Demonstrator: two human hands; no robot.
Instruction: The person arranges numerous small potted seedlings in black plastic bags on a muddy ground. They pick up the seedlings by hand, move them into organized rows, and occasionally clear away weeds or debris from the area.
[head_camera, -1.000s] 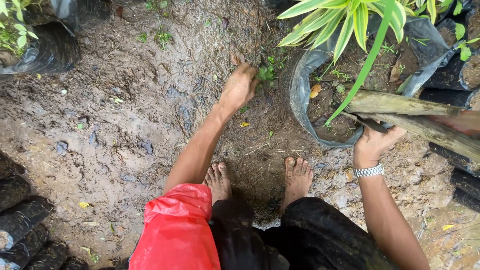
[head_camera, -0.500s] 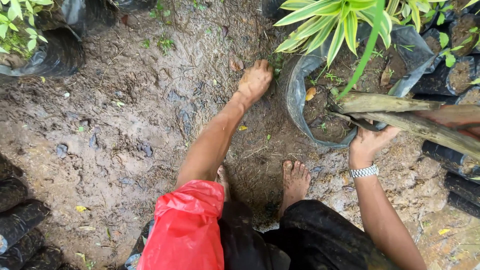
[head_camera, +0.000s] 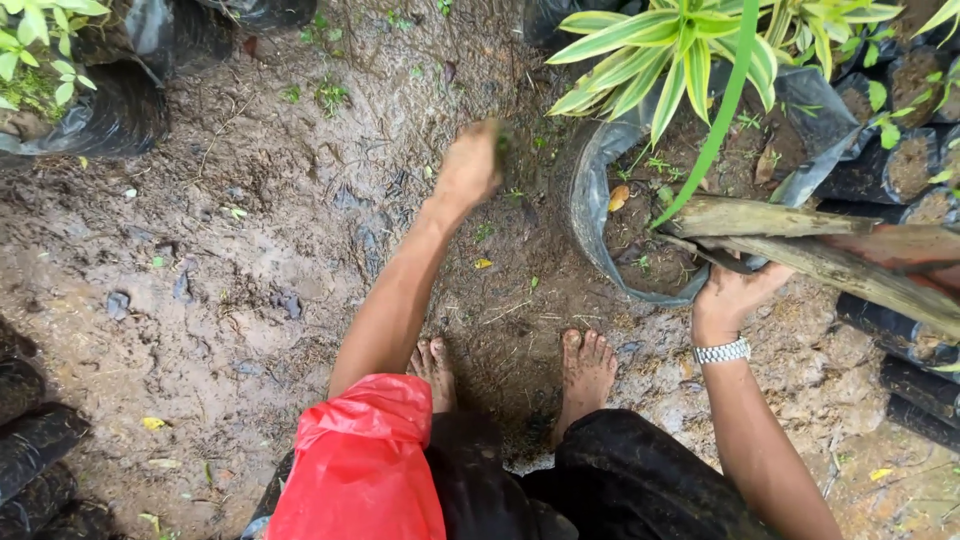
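My left hand (head_camera: 468, 165), muddy and motion-blurred, is closed around a small tuft of green weeds (head_camera: 503, 143) just left of a big black plastic grow bag (head_camera: 583, 190). The bag holds soil and a striped green-and-yellow plant (head_camera: 680, 50). My right hand (head_camera: 733, 295), with a metal watch at the wrist, grips the near rim of that bag under a dried brown leaf stalk (head_camera: 820, 250) that lies across it. My bare feet stand on wet mud (head_camera: 250, 230) below the bag.
More black grow bags with plants stand at the top left (head_camera: 90, 110), along the right edge (head_camera: 900, 160) and at the bottom left (head_camera: 35, 440). Small weeds (head_camera: 330, 95) dot the mud. A red sleeve (head_camera: 360, 460) covers my left upper arm.
My left hand drew back from the ground beside the bag, moving left and up with a bit of green in it. My left foot came back into view. My right hand stayed on the rim.
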